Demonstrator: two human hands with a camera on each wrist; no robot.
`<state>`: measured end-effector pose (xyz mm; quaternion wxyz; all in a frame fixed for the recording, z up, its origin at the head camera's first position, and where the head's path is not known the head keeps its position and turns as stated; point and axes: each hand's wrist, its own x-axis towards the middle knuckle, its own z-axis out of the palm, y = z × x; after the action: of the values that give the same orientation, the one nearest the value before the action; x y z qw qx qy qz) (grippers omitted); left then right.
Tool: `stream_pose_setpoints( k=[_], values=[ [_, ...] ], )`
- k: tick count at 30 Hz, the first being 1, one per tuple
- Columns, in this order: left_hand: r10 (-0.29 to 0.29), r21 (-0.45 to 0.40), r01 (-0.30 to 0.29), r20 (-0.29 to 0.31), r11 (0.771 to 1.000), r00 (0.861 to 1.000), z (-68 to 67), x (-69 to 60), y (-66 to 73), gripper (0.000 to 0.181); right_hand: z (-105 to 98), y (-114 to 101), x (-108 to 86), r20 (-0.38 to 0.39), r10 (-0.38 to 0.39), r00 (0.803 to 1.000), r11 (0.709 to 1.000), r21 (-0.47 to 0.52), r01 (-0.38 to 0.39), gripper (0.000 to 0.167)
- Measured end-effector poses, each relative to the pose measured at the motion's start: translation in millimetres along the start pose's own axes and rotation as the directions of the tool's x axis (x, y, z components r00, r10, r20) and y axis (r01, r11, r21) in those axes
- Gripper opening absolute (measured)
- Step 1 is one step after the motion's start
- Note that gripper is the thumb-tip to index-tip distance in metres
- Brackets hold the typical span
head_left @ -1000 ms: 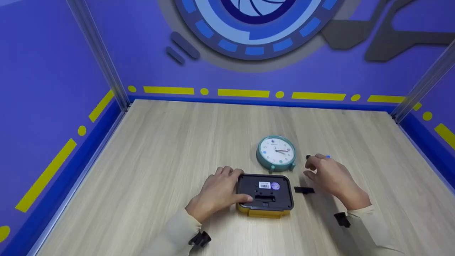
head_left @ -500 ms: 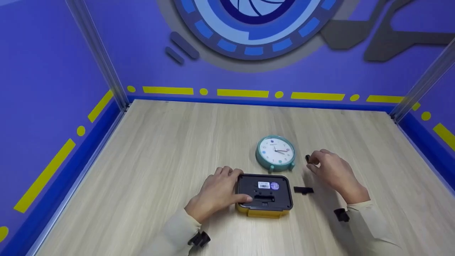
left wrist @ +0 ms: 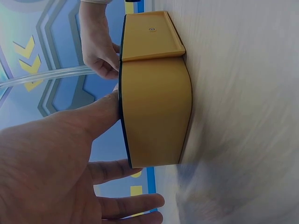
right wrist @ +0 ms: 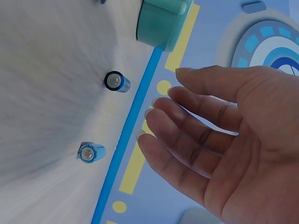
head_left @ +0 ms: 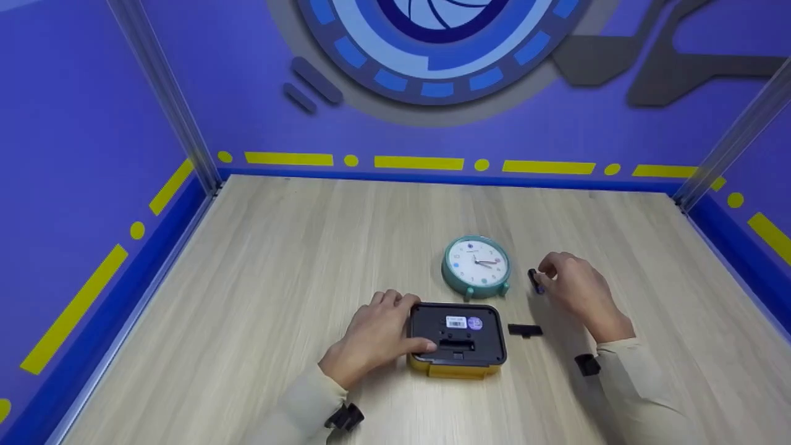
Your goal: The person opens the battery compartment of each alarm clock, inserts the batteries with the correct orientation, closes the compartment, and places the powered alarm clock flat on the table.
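Note:
A boxy yellow device (head_left: 465, 371) lies with its black back (head_left: 488, 346) up; its front is hidden. The battery compartment (head_left: 456, 345) in that back is uncovered. My left hand (head_left: 375, 340) holds its left side, thumb over the back's edge and index finger at the far corner. To its right lies a small black battery cover (head_left: 525, 330). My right hand (head_left: 571, 290) hovers over the table with fingers loosely bent and nothing between them. Below its fingertips, the right wrist view has a black-ended battery (right wrist: 117, 81) and a blue battery (right wrist: 92, 153), standing apart from each other.
A round teal alarm clock (head_left: 476, 266) lies face up behind the yellow device. Blue panels (head_left: 395, 136) wall in the wooden table (head_left: 309, 247) at the back and both sides, with metal posts (head_left: 167, 86) at the corners.
My right hand has risen slightly away from the device, and more of the dark battery by its fingertips shows. The blue battery has passed behind the hand. My left hand keeps its hold.

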<state>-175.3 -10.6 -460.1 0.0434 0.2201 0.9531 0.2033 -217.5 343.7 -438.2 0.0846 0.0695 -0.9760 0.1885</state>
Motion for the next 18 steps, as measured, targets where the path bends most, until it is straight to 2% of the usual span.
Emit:
stream_pose_setpoints(
  k=[18],
  values=[
    [-0.007,-0.005,0.007,0.013,1.000,1.000,0.0,0.8,0.1,0.085,12,5,16.6,0.095,0.120,0.988,0.992,0.025,-0.123,0.023]
  ],
)
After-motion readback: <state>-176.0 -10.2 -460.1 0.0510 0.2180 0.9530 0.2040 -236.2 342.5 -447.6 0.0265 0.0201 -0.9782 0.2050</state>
